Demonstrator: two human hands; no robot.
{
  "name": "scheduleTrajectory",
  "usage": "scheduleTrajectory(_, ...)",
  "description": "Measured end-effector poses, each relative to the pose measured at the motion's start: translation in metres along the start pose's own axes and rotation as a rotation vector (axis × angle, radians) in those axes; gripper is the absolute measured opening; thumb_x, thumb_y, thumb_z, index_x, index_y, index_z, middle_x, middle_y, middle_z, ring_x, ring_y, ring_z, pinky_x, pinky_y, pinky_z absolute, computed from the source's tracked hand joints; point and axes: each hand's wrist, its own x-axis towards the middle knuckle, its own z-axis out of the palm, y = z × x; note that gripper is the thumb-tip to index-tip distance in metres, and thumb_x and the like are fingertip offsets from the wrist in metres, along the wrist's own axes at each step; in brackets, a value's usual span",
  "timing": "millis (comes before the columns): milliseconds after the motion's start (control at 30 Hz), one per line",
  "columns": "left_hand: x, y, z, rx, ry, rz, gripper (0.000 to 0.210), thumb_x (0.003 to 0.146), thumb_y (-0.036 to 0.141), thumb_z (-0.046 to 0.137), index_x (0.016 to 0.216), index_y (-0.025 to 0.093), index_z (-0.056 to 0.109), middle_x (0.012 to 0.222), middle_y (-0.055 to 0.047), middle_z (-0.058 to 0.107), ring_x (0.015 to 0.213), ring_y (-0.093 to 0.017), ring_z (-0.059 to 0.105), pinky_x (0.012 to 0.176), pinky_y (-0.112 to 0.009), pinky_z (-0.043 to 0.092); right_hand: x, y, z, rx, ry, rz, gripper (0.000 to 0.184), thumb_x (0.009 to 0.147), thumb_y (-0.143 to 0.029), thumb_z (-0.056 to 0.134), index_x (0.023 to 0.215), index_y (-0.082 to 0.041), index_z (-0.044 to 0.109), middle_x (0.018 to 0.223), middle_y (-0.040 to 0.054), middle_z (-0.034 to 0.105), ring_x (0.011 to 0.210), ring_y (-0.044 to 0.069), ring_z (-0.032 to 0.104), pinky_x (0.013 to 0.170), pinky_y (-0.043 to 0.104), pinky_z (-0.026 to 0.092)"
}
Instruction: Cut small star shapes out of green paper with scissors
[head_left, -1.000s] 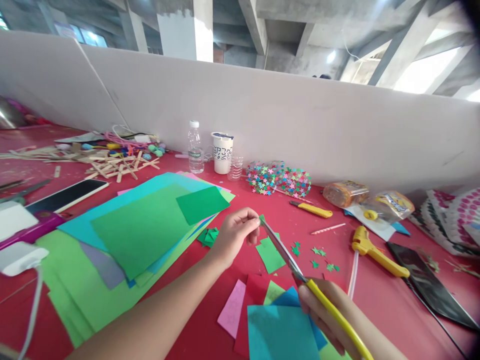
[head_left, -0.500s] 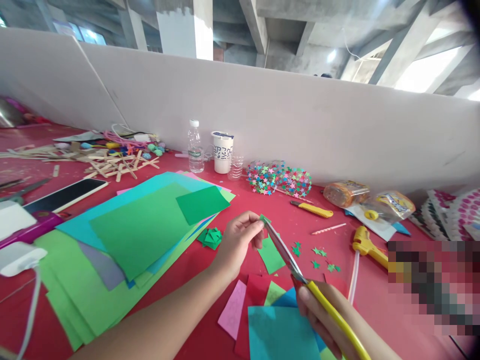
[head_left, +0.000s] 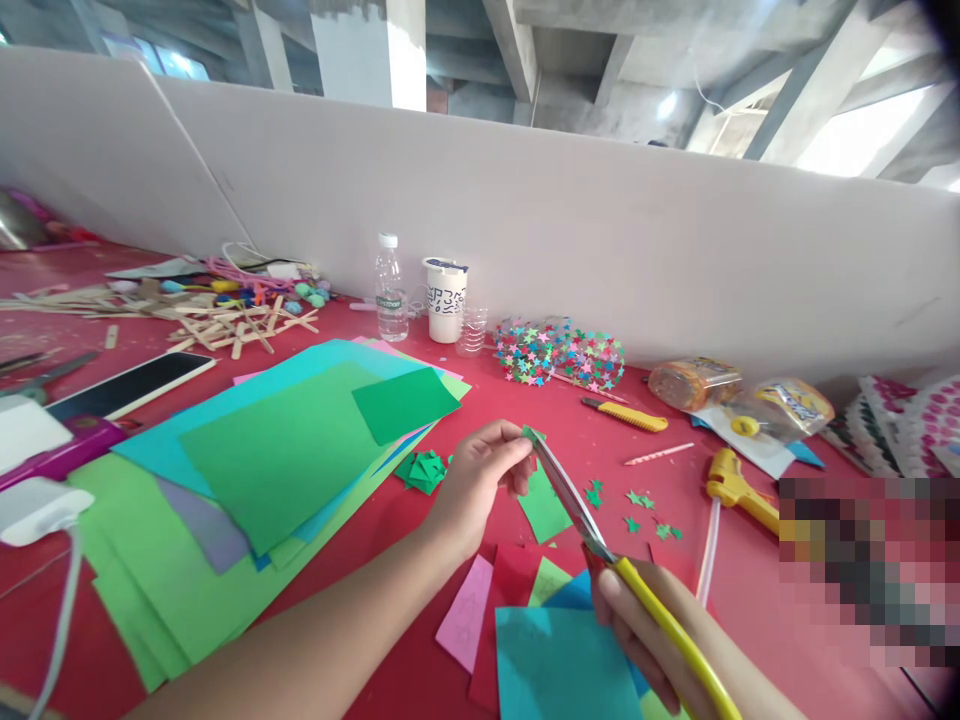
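Observation:
Pinched in my left hand (head_left: 484, 478) is a small piece of green paper (head_left: 532, 434). My right hand (head_left: 649, 620) is closed around the yellow handles of a pair of scissors (head_left: 574, 490), whose blade tips meet the green piece at my left fingertips. A light green paper piece (head_left: 545, 508) lies on the table beneath the blades. Small green paper stars (head_left: 640, 499) are scattered to the right of the scissors. Left of my left hand sits a pile of small green cut pieces (head_left: 421, 471). A teal sheet (head_left: 562, 650) lies below my hands.
Stacked coloured sheets (head_left: 277, 450) cover the left side. A yellow utility knife (head_left: 626, 414), a yellow glue gun (head_left: 731, 480) and a striped stick (head_left: 658, 454) lie to the right. At the back stand a water bottle (head_left: 391, 295), a white cup (head_left: 445, 305) and star-covered bottles (head_left: 532, 352).
The view has tilted very slightly. Both hands, the scissors and the green piece keep nearly the same positions, with the blades still at the piece.

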Motion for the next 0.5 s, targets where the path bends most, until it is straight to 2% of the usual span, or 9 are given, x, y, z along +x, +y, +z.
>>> scheduleTrajectory(233,0.001,0.000,0.000,0.002,-0.004,-0.002,0.015,0.075,0.028,0.062,0.067,0.016,0.056,0.055,0.003,0.056,0.047,-0.007,0.048,0.047,-0.020,0.036,0.002,-0.002,-0.001,-0.011,-0.002,-0.011,0.056,0.079,-0.074,0.033,0.068,-0.020,0.043,0.035,-0.0113,0.032,0.027,0.003,0.023,0.034,0.017,0.015)
scheduleTrajectory(367,0.001,0.000,0.001,0.012,-0.003,-0.008,0.015,0.074,0.028,0.061,0.066,0.016,0.057,0.055,0.003,0.056,0.047,-0.007,0.048,0.047,-0.019,0.036,-0.001,-0.009,-0.001,-0.016,-0.005,-0.050,0.062,0.073,-0.081,0.033,0.065,-0.020,0.041,0.037,-0.0099,0.033,0.030,0.004,0.024,0.034,0.018,0.017)
scheduleTrajectory(500,0.001,0.001,0.001,0.028,-0.005,-0.009,0.014,0.073,0.027,0.061,0.066,0.016,0.057,0.054,0.003,0.055,0.046,-0.007,0.048,0.046,-0.019,0.036,-0.004,-0.012,-0.001,-0.034,0.011,-0.064,0.061,0.073,-0.081,0.034,0.065,-0.021,0.040,0.039,-0.0095,0.034,0.032,0.005,0.025,0.036,0.018,0.019)
